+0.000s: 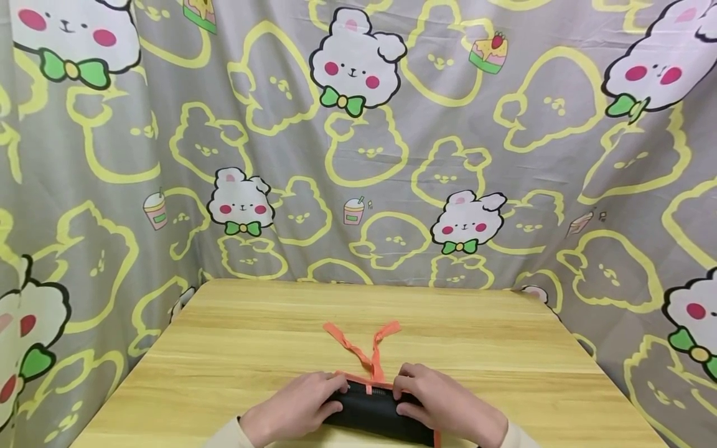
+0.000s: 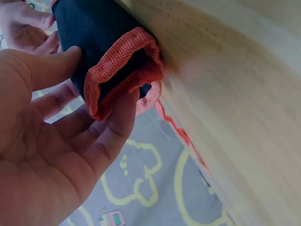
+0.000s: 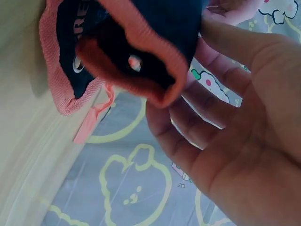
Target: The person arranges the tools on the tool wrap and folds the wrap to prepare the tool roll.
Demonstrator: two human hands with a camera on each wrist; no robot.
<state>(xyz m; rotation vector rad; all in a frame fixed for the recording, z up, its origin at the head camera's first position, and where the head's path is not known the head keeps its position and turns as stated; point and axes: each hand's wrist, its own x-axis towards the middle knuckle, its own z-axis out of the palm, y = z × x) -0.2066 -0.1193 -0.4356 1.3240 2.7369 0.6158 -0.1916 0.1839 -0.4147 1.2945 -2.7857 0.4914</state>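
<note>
A black fabric roll-up pouch (image 1: pixel 370 415) with orange edging lies rolled near the front of the table. My left hand (image 1: pixel 294 404) grips its left end, thumb on the near side and fingers over the far edge. At the other end, my right hand (image 1: pixel 450 404) holds it in the same way. Orange ribbon ties (image 1: pixel 376 362) stretch from the pouch's far edge in a V across the tabletop. The left wrist view shows the folded orange trim (image 2: pixel 117 54) around an open end. In the right wrist view, pale lettering shows on a black flap (image 3: pixel 70 42) beside the rolled layers.
The wooden table (image 1: pixel 235 323) reaches back to a grey curtain (image 1: pixel 381 155) printed with white rabbits and yellow outlines. The curtain also hangs along the left and right sides.
</note>
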